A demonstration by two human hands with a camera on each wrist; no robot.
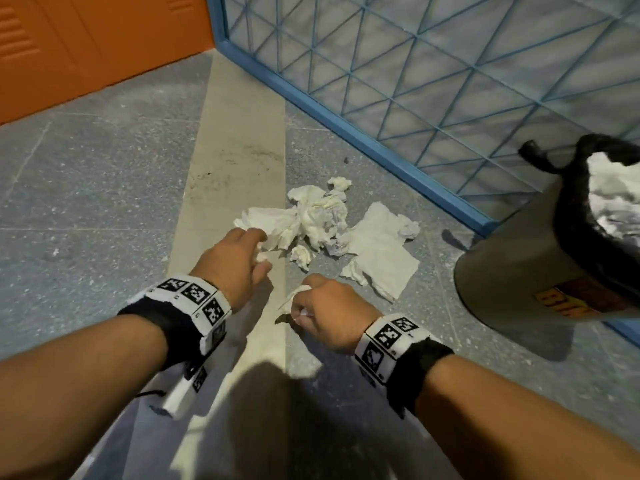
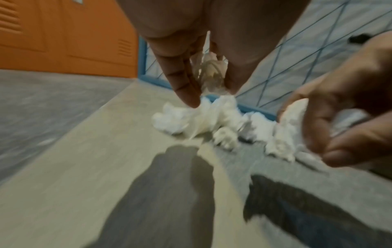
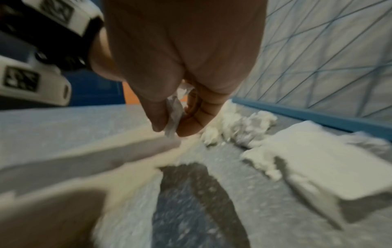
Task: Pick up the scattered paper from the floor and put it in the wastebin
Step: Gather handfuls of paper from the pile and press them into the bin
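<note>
Several crumpled white papers (image 1: 311, 216) lie in a heap on the floor, with a flat sheet (image 1: 377, 258) to their right. My left hand (image 1: 259, 251) is at the heap's near left edge; in the left wrist view its fingers (image 2: 184, 83) curl round a crumpled paper wad (image 2: 212, 72). My right hand (image 1: 304, 296), nearer to me, pinches a small paper scrap (image 3: 174, 115) between thumb and fingers. The grey wastebin (image 1: 519, 271) with a black liner stands at the right, with white paper (image 1: 613, 188) inside.
A blue-framed wire mesh panel (image 1: 415, 81) runs behind the heap and the bin. Orange lockers (image 1: 86, 46) stand at the far left. A beige strip (image 1: 235, 150) crosses the grey speckled floor under my hands.
</note>
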